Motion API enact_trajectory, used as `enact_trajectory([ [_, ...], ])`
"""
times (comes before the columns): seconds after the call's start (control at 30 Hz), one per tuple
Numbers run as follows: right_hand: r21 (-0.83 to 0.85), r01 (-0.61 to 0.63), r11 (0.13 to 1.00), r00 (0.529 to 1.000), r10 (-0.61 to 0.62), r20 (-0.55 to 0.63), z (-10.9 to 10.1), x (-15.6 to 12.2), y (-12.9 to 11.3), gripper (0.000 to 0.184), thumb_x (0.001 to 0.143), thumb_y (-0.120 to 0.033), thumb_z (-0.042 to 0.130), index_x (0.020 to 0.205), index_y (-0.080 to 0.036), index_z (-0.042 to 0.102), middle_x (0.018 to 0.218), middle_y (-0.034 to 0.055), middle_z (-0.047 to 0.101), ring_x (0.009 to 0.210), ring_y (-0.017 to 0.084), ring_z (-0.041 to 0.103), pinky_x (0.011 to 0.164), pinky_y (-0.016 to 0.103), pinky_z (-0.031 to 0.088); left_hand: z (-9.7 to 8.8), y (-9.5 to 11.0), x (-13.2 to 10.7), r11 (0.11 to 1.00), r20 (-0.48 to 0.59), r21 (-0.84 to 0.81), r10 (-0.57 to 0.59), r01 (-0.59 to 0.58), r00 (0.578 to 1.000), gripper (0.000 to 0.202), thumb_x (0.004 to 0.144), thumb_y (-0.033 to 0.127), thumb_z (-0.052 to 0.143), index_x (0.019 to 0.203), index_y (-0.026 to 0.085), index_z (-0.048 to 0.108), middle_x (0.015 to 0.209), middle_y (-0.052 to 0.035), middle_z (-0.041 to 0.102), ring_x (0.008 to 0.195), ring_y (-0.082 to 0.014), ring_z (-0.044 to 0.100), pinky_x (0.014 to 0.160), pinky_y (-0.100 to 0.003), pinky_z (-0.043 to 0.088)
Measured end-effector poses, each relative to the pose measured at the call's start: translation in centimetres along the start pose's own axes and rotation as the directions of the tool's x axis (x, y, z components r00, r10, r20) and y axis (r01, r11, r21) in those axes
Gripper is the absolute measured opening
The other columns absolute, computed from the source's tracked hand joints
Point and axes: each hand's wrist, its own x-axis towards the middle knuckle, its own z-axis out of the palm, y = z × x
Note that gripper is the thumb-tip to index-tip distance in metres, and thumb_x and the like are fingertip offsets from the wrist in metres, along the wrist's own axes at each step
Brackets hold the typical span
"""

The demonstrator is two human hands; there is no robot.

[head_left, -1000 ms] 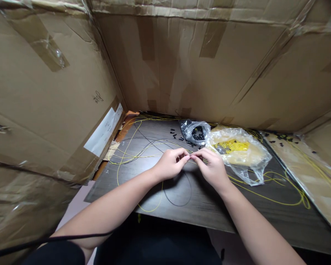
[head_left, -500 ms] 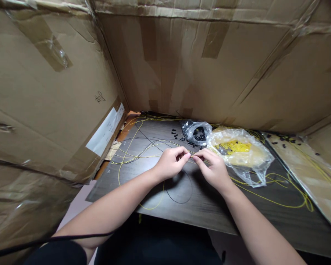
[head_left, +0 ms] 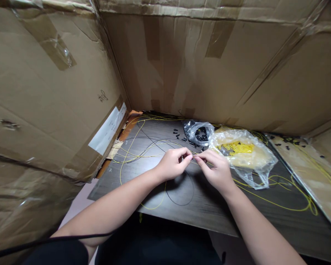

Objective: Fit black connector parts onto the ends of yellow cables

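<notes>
Pinching narrowly, your left hand [head_left: 173, 163] and right hand [head_left: 213, 170] nearly meet, contents unclear; yellow wires [head_left: 127, 161] 9 o'clock, clear bag [head_left: 260, 160] 2 o'clock.

One head-worn camera looks forward and down at the tabletop [head_left: 209, 211] from close above, fingers [head_left: 187, 161] mid-view.

A back cardboard wall [head_left: 193, 73] and a left cardboard wall [head_left: 66, 99] with white paper [head_left: 105, 131] border the tabletop [head_left: 215, 206].

1 left hand [head_left: 174, 162], 1 right hand [head_left: 213, 167]. Far, toward right: 2 total, 1 smaller bag [head_left: 192, 133] w/ blk pcs [head_left: 201, 135], 1 larger bag [head_left: 260, 162] w/ ylw pcs [head_left: 241, 148], pcs uncountable. Several ylw wires [head_left: 309, 201], exact no. unclear. 1 tabletop [head_left: 204, 213].
</notes>
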Motion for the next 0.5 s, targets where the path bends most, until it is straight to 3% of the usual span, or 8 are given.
enact_trajectory([
  [0.5,0.081,-0.033,0.996,0.993,0.042,-0.107,-0.57,-0.35,-0.48,0.007,0.093,-0.024,0.062,0.089,-0.022,0.067,0.082,0.0044,0.067,0.072,0.019,0.062,0.067,0.034,0.049,-0.04,0.99,-0.6,0.977,-0.068,-0.21,-0.043,0.028,0.997,0.025,0.094,0.037,0.055,0.084,0.015,0.059,0.063,0.0034,0.047,0.054,-0.0081,0.038,0.052,-0.022,0.031],
])
